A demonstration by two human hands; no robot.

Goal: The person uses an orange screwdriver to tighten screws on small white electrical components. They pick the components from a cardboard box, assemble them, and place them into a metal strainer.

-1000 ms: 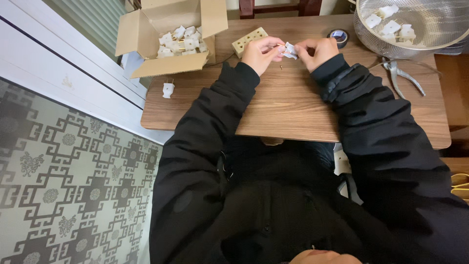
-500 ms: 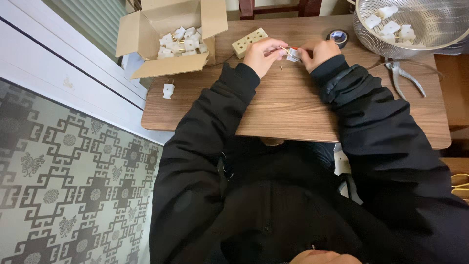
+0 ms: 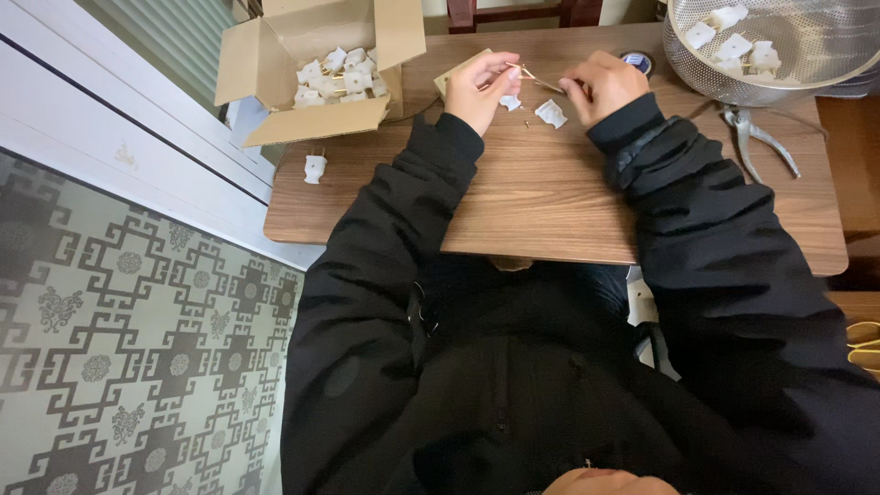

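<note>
wooden table by patterned floor; left hand and right hand each pinched shut on thin brass prong held between them; white plug half lies just below; prong looks light, stiff, slippery; grip near ends.

I see a brown wood-grain tabletop. An open cardboard box full of white plugs sits at its far left corner, and one loose white plug lies just in front of the box near the left edge. Near the middle of the far side lie a white plug half, a smaller white piece and a tiny screw. At the far right stand a metal mesh bowl, pliers and a small round tin.
</note>
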